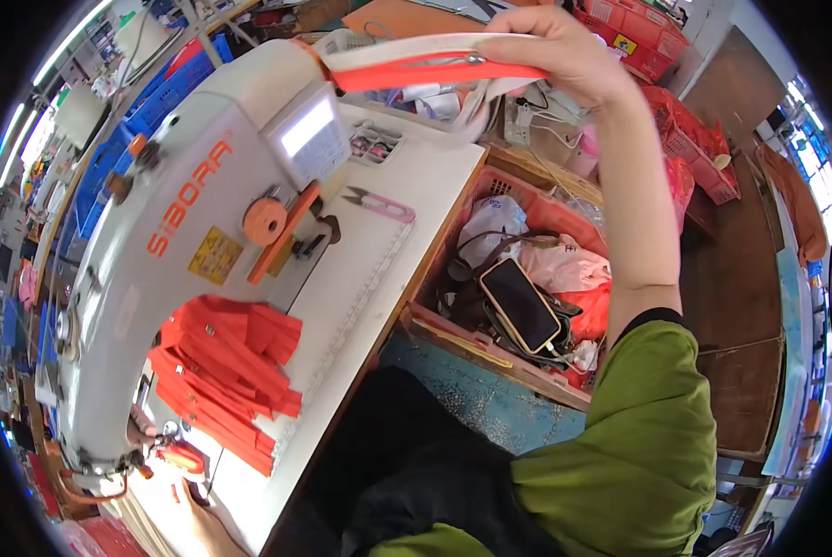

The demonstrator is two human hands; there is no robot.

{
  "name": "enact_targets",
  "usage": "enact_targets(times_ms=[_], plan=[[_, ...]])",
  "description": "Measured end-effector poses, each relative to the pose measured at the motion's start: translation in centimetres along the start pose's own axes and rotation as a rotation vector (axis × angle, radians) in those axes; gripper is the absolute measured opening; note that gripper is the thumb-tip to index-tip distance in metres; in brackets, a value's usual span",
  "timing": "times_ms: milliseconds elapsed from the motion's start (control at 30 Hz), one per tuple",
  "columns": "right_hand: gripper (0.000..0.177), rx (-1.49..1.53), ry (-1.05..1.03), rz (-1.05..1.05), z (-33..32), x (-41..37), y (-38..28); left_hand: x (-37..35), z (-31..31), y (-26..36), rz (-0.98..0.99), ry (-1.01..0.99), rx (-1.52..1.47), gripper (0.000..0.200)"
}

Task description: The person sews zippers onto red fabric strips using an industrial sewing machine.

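My right hand (564, 56) is raised at the top of the view, its fingers closed on the end of a long red and white fabric strip (406, 72). A small metal piece like a zip pull shows on the strip, which runs left behind the sewing machine head. My left hand (193, 524) lies low at the left, beside the needle of the white sewing machine (170, 200). Glare washes out its fingers. A small red piece (184, 459) sits at the needle, close to them. Several red fabric pieces (225, 367) with metal bits lie on the machine bed.
Pink-handled thread snips (379, 202) lie on the white table near the machine's lit display (309, 125). Beside the table, a pink crate (434, 325) holds bags and a phone (520, 304). Red crates (634, 37) stand at the upper right.
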State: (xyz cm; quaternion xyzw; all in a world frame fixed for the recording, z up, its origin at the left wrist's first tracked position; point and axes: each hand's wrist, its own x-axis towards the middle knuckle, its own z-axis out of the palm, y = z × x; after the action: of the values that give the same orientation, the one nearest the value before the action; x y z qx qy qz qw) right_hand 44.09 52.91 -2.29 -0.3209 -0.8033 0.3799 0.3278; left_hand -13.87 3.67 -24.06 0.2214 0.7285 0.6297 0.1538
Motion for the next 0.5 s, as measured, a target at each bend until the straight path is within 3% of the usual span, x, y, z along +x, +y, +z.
enact_targets(times_ms=[100,200,233,300,433,500], plan=[[0.028,-0.213,-0.163,-0.163,1.3,-2.1,-6.8,0.1,0.4,-0.2,-0.135,-0.027,-0.188,0.023],[0.017,-0.538,-0.233,-0.326,3.7,-3.8,-13.2,0.3,2.3,1.5,-0.148,-0.248,-0.371,0.035],[0.011,-0.598,-0.22,-0.416,4.5,-4.0,-14.1,0.6,2.7,1.9,-0.157,-0.175,-0.369,0.035],[0.016,-0.503,-0.307,-0.314,6.9,-4.4,-16.9,0.8,3.2,2.6,-0.084,-0.153,-0.391,0.035],[0.022,-0.292,-0.677,-0.588,17.5,-3.0,-22.2,0.6,3.6,3.5,0.068,-0.103,-0.408,0.035],[0.029,-0.173,-0.879,-0.61,23.8,-2.6,-23.8,0.4,3.4,3.9,0.156,-0.136,-0.414,0.036]])
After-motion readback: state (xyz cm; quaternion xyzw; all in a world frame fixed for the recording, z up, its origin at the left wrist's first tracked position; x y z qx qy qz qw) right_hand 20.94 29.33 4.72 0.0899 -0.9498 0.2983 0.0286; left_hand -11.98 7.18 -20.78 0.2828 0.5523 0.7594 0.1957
